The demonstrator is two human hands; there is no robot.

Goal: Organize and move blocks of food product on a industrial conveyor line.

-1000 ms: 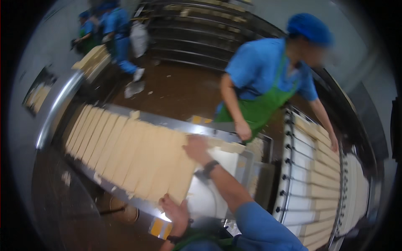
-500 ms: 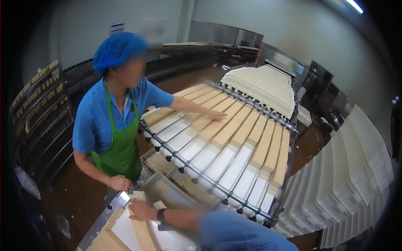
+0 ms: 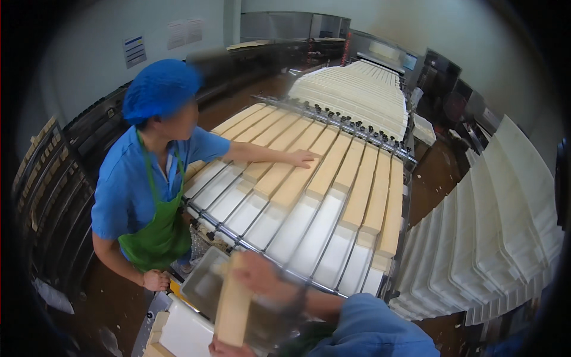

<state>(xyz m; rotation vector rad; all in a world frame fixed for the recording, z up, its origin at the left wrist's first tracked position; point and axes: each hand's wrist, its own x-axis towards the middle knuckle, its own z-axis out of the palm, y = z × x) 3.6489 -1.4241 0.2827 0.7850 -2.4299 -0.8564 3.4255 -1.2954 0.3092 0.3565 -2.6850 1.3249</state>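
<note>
A long pale-yellow bar (image 3: 235, 306) is held steeply tilted in front of me, over grey tubs. My right hand (image 3: 259, 275), blurred, grips it near its upper end; a dark band circles that wrist. At the bottom edge my left hand (image 3: 229, 347), only partly in view, holds the bar's lower end. More such bars (image 3: 330, 163) lie side by side in the lanes of a white conveyor (image 3: 285, 238). A co-worker's hand (image 3: 301, 158) rests flat on them.
The co-worker (image 3: 151, 190), in a blue hair net and green apron, stands at left, other hand on the lower table's edge. Metal rods (image 3: 262, 245) with black knobs cross the conveyor. Stacked white trays (image 3: 476, 238) rise at right; a loaded rack (image 3: 50, 208) stands far left.
The bar under my right hand has been lifted off the lower table and tilted up. My left hand has come into view. The co-worker's hand stays on the conveyor bars; my view has shifted.
</note>
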